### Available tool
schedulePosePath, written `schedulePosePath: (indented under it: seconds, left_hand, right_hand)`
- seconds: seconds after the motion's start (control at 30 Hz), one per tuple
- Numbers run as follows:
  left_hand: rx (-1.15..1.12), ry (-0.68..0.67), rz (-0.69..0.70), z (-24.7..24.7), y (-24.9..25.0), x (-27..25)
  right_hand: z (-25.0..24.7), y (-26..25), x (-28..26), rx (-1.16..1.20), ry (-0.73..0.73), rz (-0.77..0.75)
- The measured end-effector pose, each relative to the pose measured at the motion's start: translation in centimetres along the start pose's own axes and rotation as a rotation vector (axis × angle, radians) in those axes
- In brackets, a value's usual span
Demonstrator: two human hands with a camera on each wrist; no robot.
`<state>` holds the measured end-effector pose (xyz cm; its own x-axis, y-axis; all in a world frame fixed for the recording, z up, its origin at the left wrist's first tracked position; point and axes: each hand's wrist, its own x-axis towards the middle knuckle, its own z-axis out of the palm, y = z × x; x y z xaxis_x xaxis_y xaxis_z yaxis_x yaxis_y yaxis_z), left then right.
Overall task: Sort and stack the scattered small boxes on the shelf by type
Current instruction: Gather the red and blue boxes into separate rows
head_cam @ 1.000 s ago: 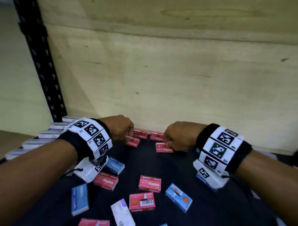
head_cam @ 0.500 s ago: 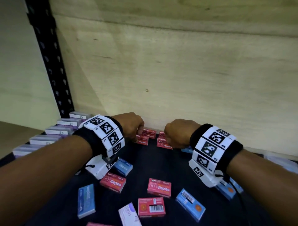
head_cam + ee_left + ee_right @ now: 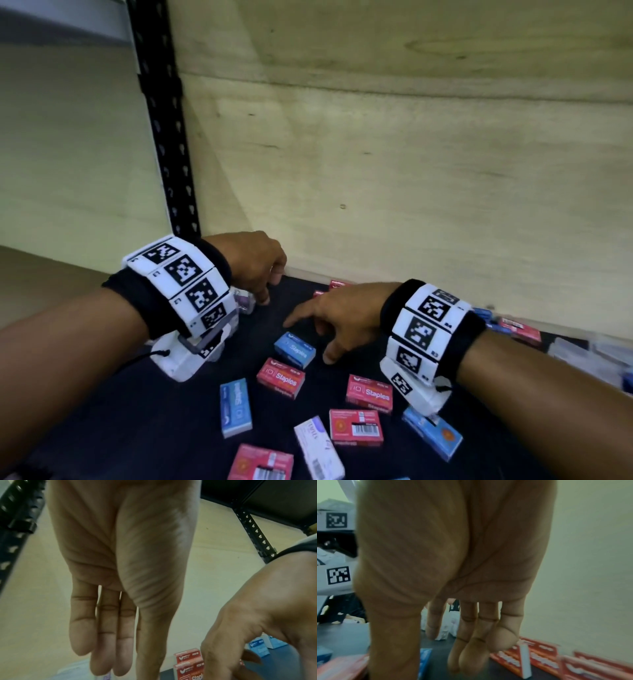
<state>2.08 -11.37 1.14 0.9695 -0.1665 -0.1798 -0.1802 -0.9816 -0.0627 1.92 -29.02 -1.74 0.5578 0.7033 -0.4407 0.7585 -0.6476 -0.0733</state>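
Note:
Small staple boxes lie scattered on the dark shelf mat (image 3: 164, 431): a blue one (image 3: 295, 349), red ones (image 3: 281, 377) (image 3: 370, 392) (image 3: 356, 426), more blue ones (image 3: 235, 407) (image 3: 432, 435) and a white one (image 3: 318, 448). Red boxes (image 3: 337, 284) stand stacked against the back wall, also seen as red boxes (image 3: 188, 666) (image 3: 539, 660). My left hand (image 3: 262, 277) hangs with straight fingers (image 3: 82, 635) beside a white-purple box (image 3: 244, 301), holding nothing. My right hand (image 3: 337, 323) hovers with spread fingers (image 3: 471, 649) just right of the blue box, empty.
A plywood back wall (image 3: 411, 205) closes the shelf. A black perforated upright (image 3: 164, 137) stands at the back left. More red and blue boxes (image 3: 520, 329) lie along the wall at far right. Another red box (image 3: 260, 462) sits at the near edge.
Both hands have let go of the red boxes at the back wall and opened. The right hand drew back toward the blue box; the left shifted left to the white-purple box.

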Motion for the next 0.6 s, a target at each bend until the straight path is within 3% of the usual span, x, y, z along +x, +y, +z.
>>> schedulePosePath:
  seconds: [0.17, 0.33, 0.6]
  left_hand:
    - [-0.010, -0.038, 0.001, 0.2, -0.9, -2.6]
    - [-0.140, -0.160, 0.079, 1.3, 0.0, -4.1]
    - [-0.097, -0.295, 0.229, 4.1, 2.2, -4.2]
  right_hand:
    - [0.6, -1.5, 0.6, -0.036, 0.011, -0.023]
    - [1.1, -0.1, -0.5, -0.011, 0.072, 0.084]
    - [2.5, 5.9, -6.5, 0.302, 0.197, 0.233]
